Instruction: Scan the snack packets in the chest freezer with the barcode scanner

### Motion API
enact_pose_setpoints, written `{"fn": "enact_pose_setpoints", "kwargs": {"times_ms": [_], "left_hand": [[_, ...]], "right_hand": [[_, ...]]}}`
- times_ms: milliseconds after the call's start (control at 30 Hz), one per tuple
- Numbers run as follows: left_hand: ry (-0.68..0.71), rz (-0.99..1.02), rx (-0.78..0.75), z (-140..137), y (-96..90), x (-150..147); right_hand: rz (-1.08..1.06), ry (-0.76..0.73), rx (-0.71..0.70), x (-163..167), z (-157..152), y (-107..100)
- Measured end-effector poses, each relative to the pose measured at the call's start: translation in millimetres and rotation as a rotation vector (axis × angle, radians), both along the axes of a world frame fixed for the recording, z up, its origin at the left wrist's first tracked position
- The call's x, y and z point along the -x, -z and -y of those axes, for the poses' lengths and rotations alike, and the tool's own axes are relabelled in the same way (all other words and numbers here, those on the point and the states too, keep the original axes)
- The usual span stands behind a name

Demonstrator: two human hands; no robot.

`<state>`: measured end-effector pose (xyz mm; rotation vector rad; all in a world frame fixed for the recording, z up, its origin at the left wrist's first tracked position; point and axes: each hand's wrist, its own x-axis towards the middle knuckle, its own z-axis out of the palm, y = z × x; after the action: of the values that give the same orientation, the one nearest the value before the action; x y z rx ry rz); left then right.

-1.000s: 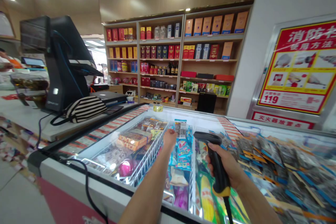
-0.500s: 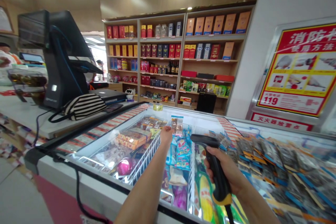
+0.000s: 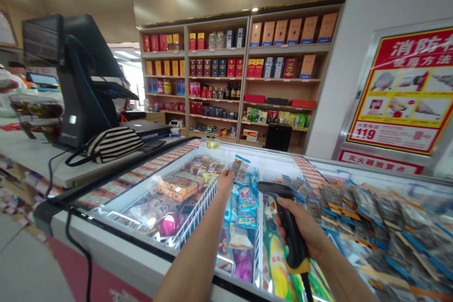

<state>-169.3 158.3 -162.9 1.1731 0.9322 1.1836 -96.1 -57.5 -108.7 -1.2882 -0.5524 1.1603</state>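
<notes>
Over the freezer (image 3: pixel 116 250), my left hand (image 3: pixel 225 182) pinches a small packet (image 3: pixel 241 170) while my right hand (image 3: pixel 306 224) wraps round a scanner (image 3: pixel 293 233), apparently lining the two up, which calls for steady aim and a flat packet.

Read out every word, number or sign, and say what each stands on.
"消防", third character cut off: top of red-and-yellow poster
"使用方法": same poster, below
"119": same poster, lower left
"灭火器放置点": sign below the poster
Too small or blurred to read: packet in the left hand, shelf boxes, all other print.
</notes>
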Motion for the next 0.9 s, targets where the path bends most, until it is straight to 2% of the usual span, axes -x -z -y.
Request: {"fn": "enact_pose_setpoints", "kwargs": {"times_ms": [67,133,333,400,500,567,633,700,833,900], "left_hand": [[0.081,0.066,0.091,5.0,-3.8,0.8],[0.089,0.082,0.153,9.3,-6.4,2.4],[0.054,-0.02,0.161,12.7,-9.0,5.2],[-0.009,-0.038,0.084,10.7,-9.7,5.6],[-0.12,-0.204,-0.169,7.9,-8.6,6.0],[-0.128,-0.367,-0.309,7.2,-5.1,5.0],[-0.084,-0.42,-0.318,7.1,-0.2,2.5],[-0.046,-0.304,-0.216,6.6,4.1,-0.3],[-0.039,0.071,0.019,3.9,6.2,-2.0],[-0.022,0.175,0.094,3.1,4.8,-1.4]], "right_hand": [[-0.008,-0.001,-0.002,-0.5,-0.6,0.3],[-0.017,0.005,0.0,-1.4,-0.4,-0.4],[-0.013,0.041,-0.059,-7.4,2.3,-1.0],[-0.015,0.044,-0.063,-9.2,2.6,0.1],[-0.006,0.059,-0.063,-10.5,2.1,1.1],[0.0,0.073,-0.064,-10.6,1.9,1.0],[-0.004,0.074,-0.064,-10.3,2.3,0.4],[-0.028,0.053,-0.056,-9.8,3.3,-0.6],[-0.074,0.002,-0.041,-7.6,4.5,-2.5],[-0.08,-0.005,-0.025,-6.0,3.6,-2.8]]}}
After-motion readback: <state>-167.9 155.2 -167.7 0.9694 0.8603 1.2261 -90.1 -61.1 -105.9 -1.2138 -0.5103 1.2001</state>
